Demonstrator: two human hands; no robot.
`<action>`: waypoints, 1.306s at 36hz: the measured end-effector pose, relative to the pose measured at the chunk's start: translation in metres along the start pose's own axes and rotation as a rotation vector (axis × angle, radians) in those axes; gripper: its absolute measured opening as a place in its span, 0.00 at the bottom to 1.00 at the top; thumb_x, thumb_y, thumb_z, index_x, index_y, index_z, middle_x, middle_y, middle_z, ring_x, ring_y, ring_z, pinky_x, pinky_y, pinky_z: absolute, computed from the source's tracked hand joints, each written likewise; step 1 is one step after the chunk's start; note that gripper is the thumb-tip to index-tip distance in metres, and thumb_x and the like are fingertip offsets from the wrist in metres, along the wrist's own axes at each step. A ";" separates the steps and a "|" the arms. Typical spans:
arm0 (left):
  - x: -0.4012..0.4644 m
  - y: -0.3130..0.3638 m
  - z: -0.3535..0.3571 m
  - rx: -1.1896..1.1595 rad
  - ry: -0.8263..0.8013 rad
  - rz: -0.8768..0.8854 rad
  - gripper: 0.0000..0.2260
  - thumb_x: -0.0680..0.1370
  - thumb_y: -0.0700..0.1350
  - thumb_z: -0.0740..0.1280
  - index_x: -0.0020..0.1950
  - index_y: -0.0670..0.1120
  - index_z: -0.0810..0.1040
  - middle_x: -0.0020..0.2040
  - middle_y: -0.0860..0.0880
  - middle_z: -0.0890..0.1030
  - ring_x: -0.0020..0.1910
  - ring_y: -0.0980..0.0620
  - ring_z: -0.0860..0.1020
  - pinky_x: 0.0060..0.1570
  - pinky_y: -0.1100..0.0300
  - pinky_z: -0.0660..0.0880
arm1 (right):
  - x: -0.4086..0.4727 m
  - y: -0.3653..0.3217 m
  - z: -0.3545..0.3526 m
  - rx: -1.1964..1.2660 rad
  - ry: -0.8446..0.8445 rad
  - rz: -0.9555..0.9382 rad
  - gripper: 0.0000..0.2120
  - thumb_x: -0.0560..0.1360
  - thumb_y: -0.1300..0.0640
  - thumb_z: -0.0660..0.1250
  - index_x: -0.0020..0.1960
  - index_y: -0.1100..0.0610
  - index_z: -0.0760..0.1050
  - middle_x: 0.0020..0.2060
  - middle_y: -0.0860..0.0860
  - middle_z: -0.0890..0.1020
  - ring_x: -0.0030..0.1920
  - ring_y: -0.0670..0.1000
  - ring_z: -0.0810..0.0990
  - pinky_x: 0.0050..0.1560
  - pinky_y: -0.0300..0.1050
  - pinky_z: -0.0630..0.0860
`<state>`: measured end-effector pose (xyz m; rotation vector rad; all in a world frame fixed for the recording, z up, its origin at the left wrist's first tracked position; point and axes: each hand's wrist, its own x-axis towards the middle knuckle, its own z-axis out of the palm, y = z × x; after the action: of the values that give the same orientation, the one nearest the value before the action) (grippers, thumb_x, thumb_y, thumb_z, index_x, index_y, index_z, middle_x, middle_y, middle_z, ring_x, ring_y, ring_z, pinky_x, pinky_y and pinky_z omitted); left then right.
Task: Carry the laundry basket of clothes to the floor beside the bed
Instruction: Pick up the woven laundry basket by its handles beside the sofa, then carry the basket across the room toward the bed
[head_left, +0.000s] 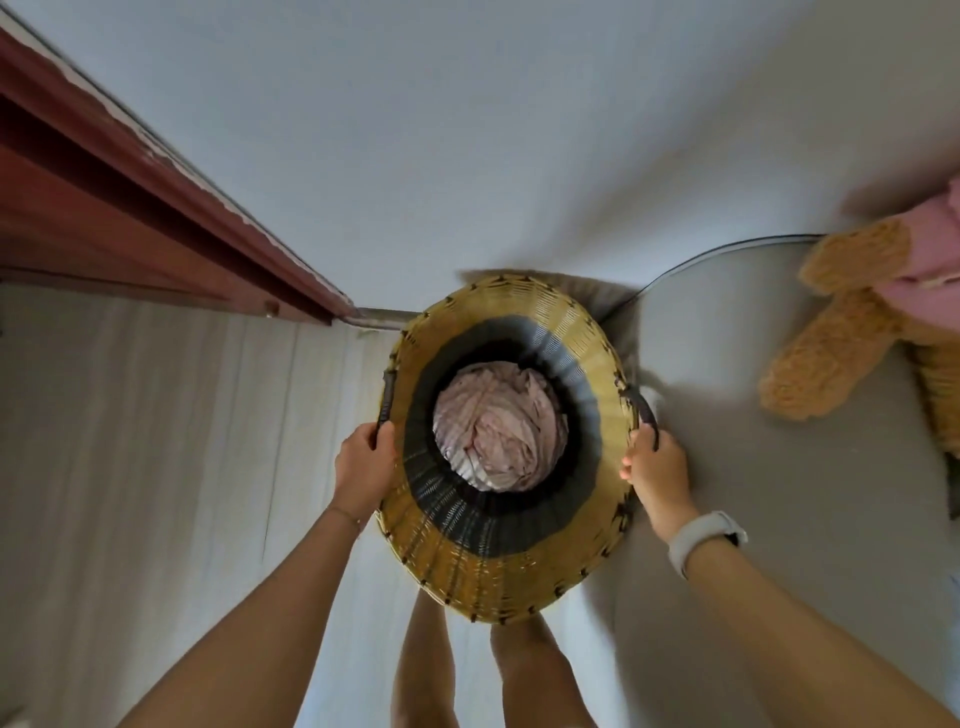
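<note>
Two hands grip the woven laundry basket (511, 577): left hand (365, 465) clenched on its left handle, right hand (655, 466) on the right handle. Crumpled pink clothes (498, 426) lie deep inside; basket base hidden. It's between floor (156, 441) and bed (779, 467); blurred plush toy (841, 332) cut off at right.

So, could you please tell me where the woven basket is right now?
The yellow-and-black woven laundry basket sits centre-frame in the head view, held by the left hand and right hand, with the grey bed on its right.

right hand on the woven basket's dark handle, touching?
Touching. Head view: right hand has its fingers curled around the dark right handle of the yellow-and-black woven laundry basket, with no gap showing.
</note>
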<state>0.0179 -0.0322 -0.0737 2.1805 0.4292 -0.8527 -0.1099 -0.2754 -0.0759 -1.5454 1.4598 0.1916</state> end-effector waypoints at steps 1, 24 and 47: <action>-0.004 -0.003 -0.002 -0.008 0.043 0.004 0.14 0.79 0.51 0.54 0.49 0.43 0.73 0.39 0.46 0.74 0.40 0.50 0.73 0.40 0.61 0.72 | -0.002 0.001 0.001 -0.042 -0.003 -0.018 0.17 0.79 0.54 0.51 0.52 0.66 0.71 0.38 0.58 0.75 0.40 0.56 0.73 0.47 0.55 0.72; -0.190 -0.114 -0.130 -0.455 0.752 -0.201 0.20 0.77 0.48 0.59 0.35 0.32 0.74 0.29 0.40 0.69 0.31 0.45 0.63 0.34 0.53 0.59 | -0.165 -0.053 0.033 -0.125 -0.369 -0.602 0.17 0.78 0.52 0.57 0.32 0.57 0.64 0.25 0.51 0.66 0.24 0.48 0.64 0.27 0.43 0.63; -0.449 -0.380 -0.181 -1.077 1.166 -0.634 0.16 0.77 0.50 0.59 0.31 0.45 0.72 0.33 0.42 0.70 0.32 0.46 0.65 0.35 0.54 0.63 | -0.452 0.050 0.167 -0.560 -0.925 -1.073 0.18 0.72 0.45 0.58 0.31 0.56 0.65 0.24 0.45 0.65 0.27 0.49 0.60 0.29 0.47 0.56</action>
<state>-0.4287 0.3395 0.1291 1.2410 1.7090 0.4776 -0.1942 0.1613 0.1173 -2.0504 -0.2368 0.5859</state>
